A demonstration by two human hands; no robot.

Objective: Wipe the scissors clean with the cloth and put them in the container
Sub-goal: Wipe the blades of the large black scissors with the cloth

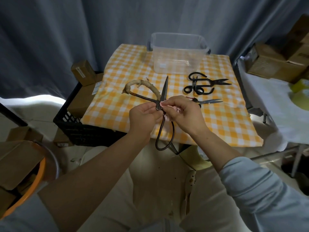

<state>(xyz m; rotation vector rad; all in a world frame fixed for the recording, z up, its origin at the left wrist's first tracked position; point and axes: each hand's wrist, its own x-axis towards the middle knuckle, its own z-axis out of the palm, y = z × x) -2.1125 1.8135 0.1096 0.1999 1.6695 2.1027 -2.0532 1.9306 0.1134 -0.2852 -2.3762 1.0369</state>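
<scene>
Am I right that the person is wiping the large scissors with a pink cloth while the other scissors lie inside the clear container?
Not quite: in the head view the other scissors lie on the checked tablecloth, outside the clear container; the rest holds.

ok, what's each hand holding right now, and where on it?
Left hand pinches the large scissors near the pivot; right hand holds the pink cloth bunched against the same spot.
</scene>
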